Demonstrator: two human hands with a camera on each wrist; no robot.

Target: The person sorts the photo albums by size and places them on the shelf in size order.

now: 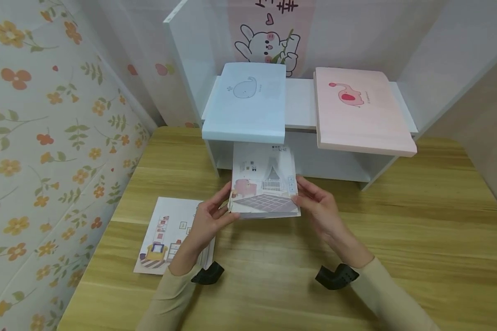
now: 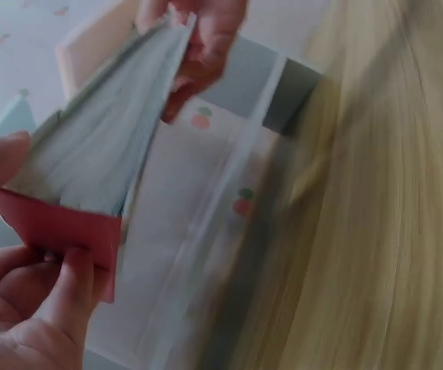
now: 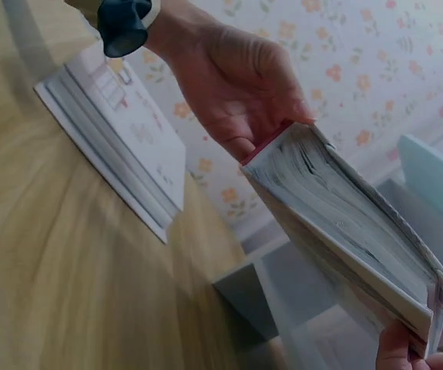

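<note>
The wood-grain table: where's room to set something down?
Bare table: between two beige sleeves, and right of the right one. On the white shelf, a narrow gap separates the light-blue book and pink book. Crowded: around the held white book and leftmost white book.

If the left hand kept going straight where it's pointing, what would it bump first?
The book the left hand holds. Past that, perhaps the white shelf, though depth is unclear.

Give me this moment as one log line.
left hand: grips book | right hand: grips same book | book: off table, at shelf front | second book: on table
</note>
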